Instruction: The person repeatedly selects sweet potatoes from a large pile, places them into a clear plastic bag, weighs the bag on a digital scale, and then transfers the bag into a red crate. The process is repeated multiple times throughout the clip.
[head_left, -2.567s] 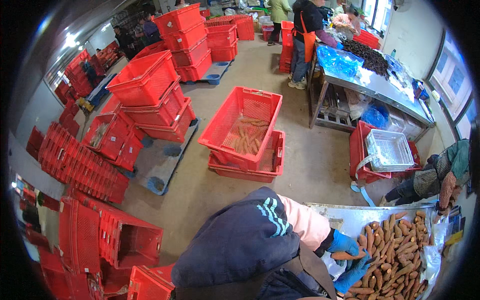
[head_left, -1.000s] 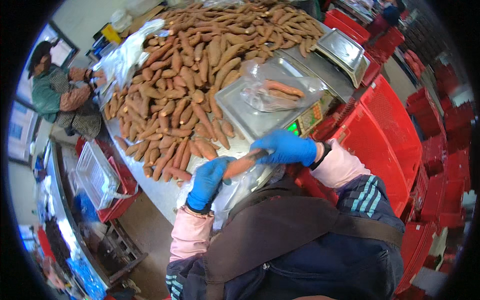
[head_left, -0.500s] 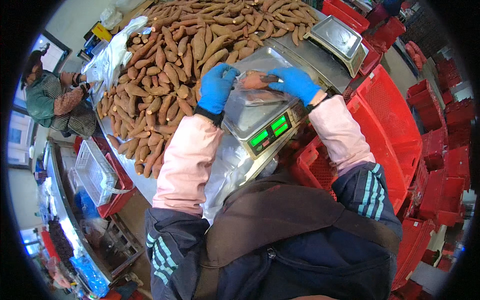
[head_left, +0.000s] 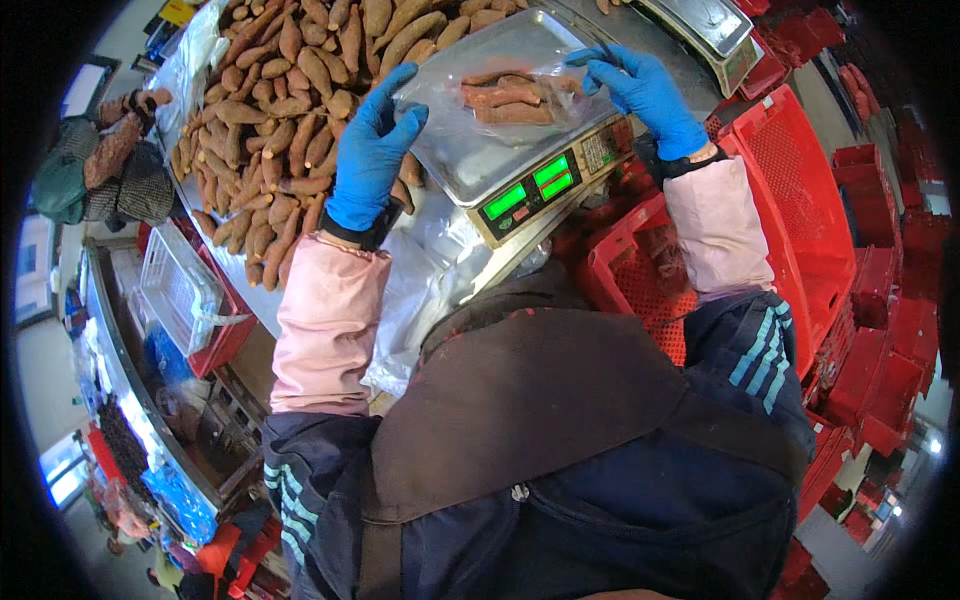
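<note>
From where I stand, the left hand (head_left: 372, 155) is spread, thumb and forefinger well apart at the pan's left side. The right hand (head_left: 645, 100) is half curled by the bag's other end; I can't tell whether it pinches any film.

Between them, one clear plastic bag (head_left: 560, 108) lies flat on the weighing scale (head_left: 468, 160), at least three sweet potatoes (head_left: 500, 97) inside. It sits wholly on the pan, I'd guess so that nothing else carries its weight, and the green display (head_left: 552, 175) faces the wearer, presumably for easy reading.

The scale stands at the near edge of the desk (head_left: 620, 25); loose clear plastic (head_left: 410, 290) lies left of it, within easy reach. A second scale (head_left: 700, 25) is by the right edge. One heap of sweet potatoes (head_left: 285, 110), too many to count, spreads toward the left edge, where one co-worker's sleeve (head_left: 65, 170) shows.

Off the desk: one white basket (head_left: 180, 285) leftward, several red crates (head_left: 790, 190) rightward.
</note>
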